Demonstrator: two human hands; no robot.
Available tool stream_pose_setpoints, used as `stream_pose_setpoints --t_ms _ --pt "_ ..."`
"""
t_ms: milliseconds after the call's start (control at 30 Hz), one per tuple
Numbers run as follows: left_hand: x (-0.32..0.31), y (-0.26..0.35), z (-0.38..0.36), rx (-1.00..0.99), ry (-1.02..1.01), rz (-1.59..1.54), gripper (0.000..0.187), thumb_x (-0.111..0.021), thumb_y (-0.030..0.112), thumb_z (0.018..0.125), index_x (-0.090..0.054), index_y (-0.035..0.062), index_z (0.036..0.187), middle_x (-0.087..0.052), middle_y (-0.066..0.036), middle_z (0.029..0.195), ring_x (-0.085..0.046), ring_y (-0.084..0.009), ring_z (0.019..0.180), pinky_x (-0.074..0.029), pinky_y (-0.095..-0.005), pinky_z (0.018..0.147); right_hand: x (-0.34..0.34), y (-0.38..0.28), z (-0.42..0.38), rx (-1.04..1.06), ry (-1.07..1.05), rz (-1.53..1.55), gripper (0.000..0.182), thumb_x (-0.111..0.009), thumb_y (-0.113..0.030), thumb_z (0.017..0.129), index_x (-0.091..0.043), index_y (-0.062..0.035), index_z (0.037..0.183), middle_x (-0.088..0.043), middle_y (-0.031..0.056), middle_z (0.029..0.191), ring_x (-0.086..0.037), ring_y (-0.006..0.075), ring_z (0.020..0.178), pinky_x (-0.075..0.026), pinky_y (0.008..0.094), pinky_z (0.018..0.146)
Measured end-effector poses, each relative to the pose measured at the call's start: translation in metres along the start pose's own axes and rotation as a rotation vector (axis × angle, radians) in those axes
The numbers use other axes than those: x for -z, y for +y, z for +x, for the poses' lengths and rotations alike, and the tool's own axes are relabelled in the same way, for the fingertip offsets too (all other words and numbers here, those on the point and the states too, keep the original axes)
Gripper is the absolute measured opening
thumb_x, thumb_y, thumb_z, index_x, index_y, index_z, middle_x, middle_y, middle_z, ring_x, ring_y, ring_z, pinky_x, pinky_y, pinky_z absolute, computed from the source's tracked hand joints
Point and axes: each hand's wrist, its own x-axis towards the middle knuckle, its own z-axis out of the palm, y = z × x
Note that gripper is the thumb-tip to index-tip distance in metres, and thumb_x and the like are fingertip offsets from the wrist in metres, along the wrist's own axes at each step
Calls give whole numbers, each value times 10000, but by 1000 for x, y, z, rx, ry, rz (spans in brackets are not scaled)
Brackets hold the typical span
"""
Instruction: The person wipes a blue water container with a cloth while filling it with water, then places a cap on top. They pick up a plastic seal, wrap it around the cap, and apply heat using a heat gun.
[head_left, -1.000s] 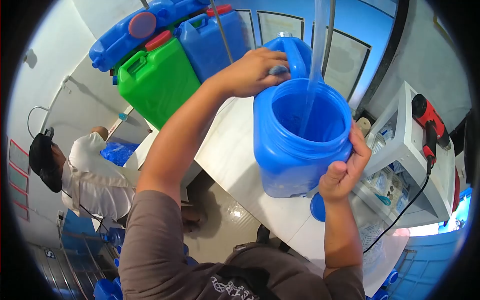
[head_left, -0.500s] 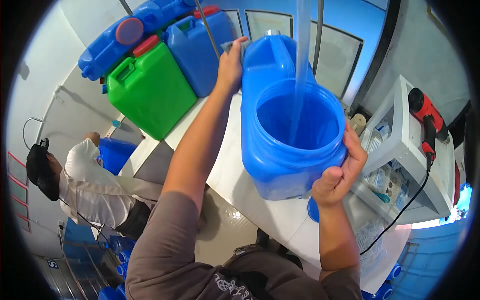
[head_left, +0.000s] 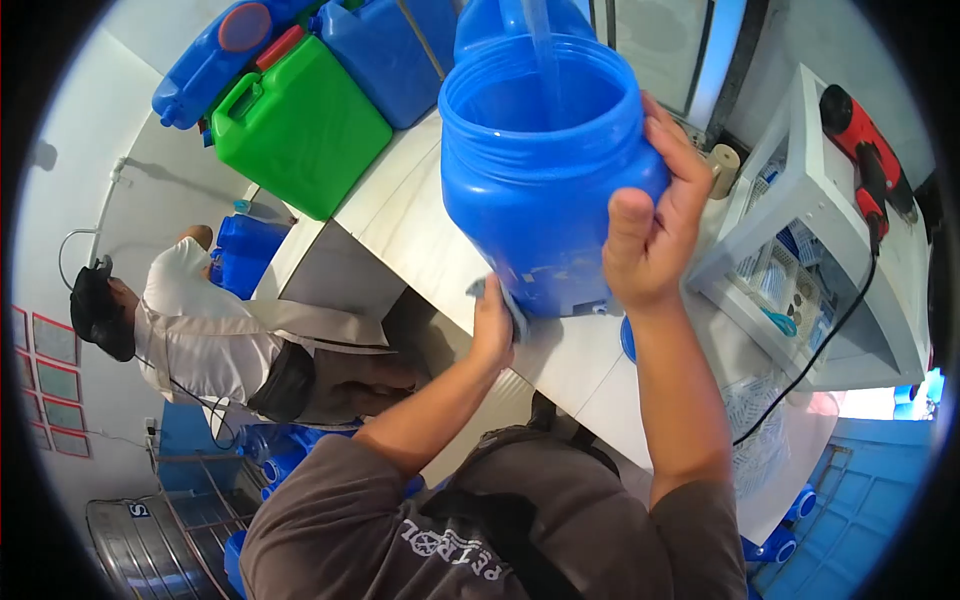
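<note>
A large blue water jug (head_left: pixel 540 205) stands upright on the white table, its wide mouth open. A stream of water (head_left: pixel 544 60) falls into the mouth from above. My right hand (head_left: pixel 662 225) grips the jug's right side, fingers behind it and thumb lifted off in front. Low at the jug's front left, my left hand (head_left: pixel 491 328) is closed on a grey-blue cloth (head_left: pixel 517 318) pressed against the wall near the base. A blue lid (head_left: pixel 628 340) lies by the jug's base, partly hidden by my right wrist.
A green jug (head_left: pixel 300 130) and several blue jugs (head_left: pixel 385 60) stand at the back left. To the right, a white drawer unit (head_left: pixel 860 290) carries a red heat gun (head_left: pixel 860 150) with a black cord. A co-worker (head_left: pixel 215 350) at the left handles another blue jug (head_left: pixel 245 255).
My left hand has moved with the cloth from the jug's upper left side down to its lower front. The jug appears higher and more to the left in view; water still pours in.
</note>
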Motion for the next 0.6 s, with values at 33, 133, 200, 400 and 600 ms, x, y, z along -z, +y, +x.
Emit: stream_pose_setpoints --t_ms 33,133,200,400,600 --pt "-2 4 -28 45 -9 -25 533 -371 483 1076 -601 25 1222 -678 -102 1115 -644 -201 1046 -537 -379 895 1 -1 0 -18 -30 -18 644 -624 -481 980 -455 30 1333 -514 303 1405 -544 383 1284 -414 443 1099" --pt "-18 38 -99 318 -50 -130 556 -353 503 1072 -599 38 1251 -688 -115 1145 -656 -240 1077 -540 -389 925 16 -30 -3 -129 -144 -50 754 -661 -499 946 -401 30 1416 -429 324 1471 -464 443 1348 -367 462 1135" --pt "-35 63 -129 509 -320 -228 585 -320 543 1065 -547 86 1353 -651 -111 1249 -629 -250 1147 -496 -419 1006 31 -79 -10 -235 -313 -333 814 -681 -509 921 -374 -16 1492 -348 311 1532 -395 490 1384 -329 514 1152" --pt "-67 124 -156 505 -865 -518 813 -245 718 1002 -398 108 1518 -503 -120 1479 -511 -261 1353 -425 -460 1109 73 -145 -62 -120 -828 -342 492 -686 -304 921 -595 -49 1332 -446 277 1461 -441 434 1365 -339 534 1133" --pt "-43 198 -114 -1022 -640 627 530 -455 380 1050 -438 18 1437 -541 -150 1382 -514 -267 1262 -370 -405 1104 56 -85 -19 -113 -39 -327 493 -746 49 752 -684 -121 1211 -604 170 1272 -619 351 1135 -504 407 963"
